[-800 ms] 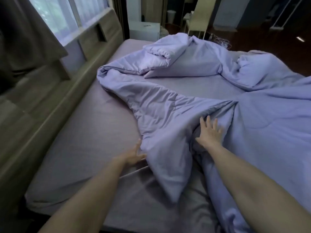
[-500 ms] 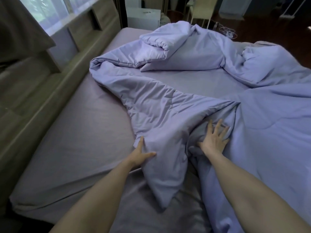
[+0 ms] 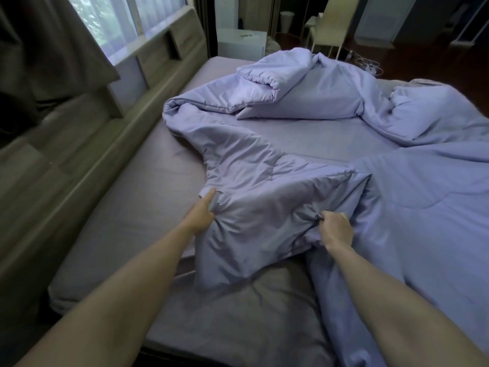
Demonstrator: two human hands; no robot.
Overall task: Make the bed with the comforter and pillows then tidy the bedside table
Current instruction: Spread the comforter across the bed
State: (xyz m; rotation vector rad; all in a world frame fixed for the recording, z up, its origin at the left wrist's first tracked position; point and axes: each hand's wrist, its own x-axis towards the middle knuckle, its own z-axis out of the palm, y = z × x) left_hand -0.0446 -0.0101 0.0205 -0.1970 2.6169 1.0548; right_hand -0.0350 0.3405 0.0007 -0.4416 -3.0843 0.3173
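Both hands grip a bunched flap of the lilac comforter [image 3: 264, 186]: the left hand [image 3: 201, 218], at about 8 o'clock from the frame's centre, pinches the flap's edge with the thumb stretched along the fabric and the other fingers tucked under it, while the right hand [image 3: 336, 229], at about 5 o'clock, is closed into a fist around a gathered pleat. That comforter sprawls in a crumpled ring over the bed [image 3: 127, 215], one end rolled into a thick fold at 12 o'clock and a broad mass spilling off toward 3 o'clock, leaving bare fitted sheet in the middle and along the 9 o'clock side. It looks puffy, soft and fairly light but bulky, so it will likely drape and drag rather than slide as one piece; taking it by a hemmed edge or corner, hands well apart, should spread it better than mid-panel handfuls. No pillows are visible. A wooden headboard [image 3: 87, 144] with niches runs along 9 to 11 o'clock under a curtained window [image 3: 116, 19]; a white cabinet [image 3: 240, 45] sits beyond the bed at 12 o'clock, and a pale chair [image 3: 334, 19] stands at 1 o'clock on dark flooring.
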